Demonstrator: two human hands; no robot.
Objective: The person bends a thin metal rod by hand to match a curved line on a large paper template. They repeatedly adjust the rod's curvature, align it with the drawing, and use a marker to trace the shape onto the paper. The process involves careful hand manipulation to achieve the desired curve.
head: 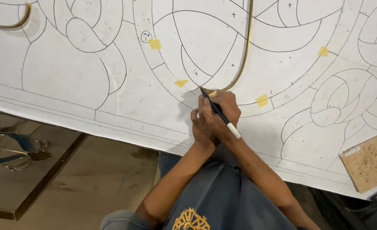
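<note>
Left hand [200, 127] mostly hidden beneath right hand [219, 114]. Pen [219, 113] shaft partly covered by fingers. Brass strip [244, 47] cut off at top edge; wooden block [370, 162] clipped at right edge.

Small yellow tape tabs [154, 44] lie like labels on the big white pattern sheet [60, 81]. One square tab sits near the sheet's top edge beside a circled mark [146, 36], a folded one [181, 82] lies lower toward the middle, another [262, 100] lies toward the sheet's near edge, and one [323, 51] toward its right side. A small white sticker [352, 150] sits on the brown board [369, 162] at the sheet's lower right corner.
</note>
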